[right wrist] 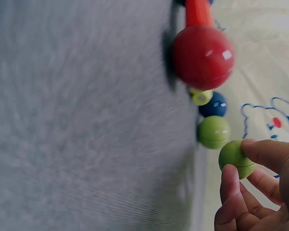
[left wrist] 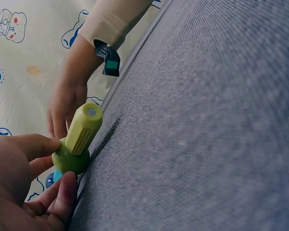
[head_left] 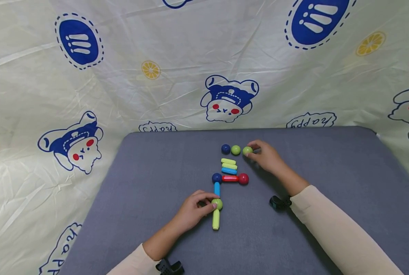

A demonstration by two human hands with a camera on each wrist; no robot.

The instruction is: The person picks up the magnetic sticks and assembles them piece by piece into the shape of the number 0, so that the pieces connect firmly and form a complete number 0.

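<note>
On the grey mat [head_left: 149,179] lies a chain of toy pieces: a red ball [head_left: 243,178], a red rod [head_left: 230,178], a dark blue ball [head_left: 216,177], a light blue rod [head_left: 217,188], a green ball [head_left: 217,204] and a yellow-green rod [head_left: 216,219]. My left hand [head_left: 194,211] pinches that green ball [left wrist: 71,159] where the yellow-green rod [left wrist: 84,128] joins it. My right hand [head_left: 267,156] pinches a loose green ball [head_left: 247,150] [right wrist: 236,159] at the right end of a row with another green ball [head_left: 235,149] and a dark blue ball [head_left: 226,149].
Three loose rods, two yellow-green [head_left: 228,163] and one blue [head_left: 229,171], are stacked between the ball row and the chain. A patterned cloth [head_left: 190,61] hangs behind and around the mat. Both wrists wear small black cameras.
</note>
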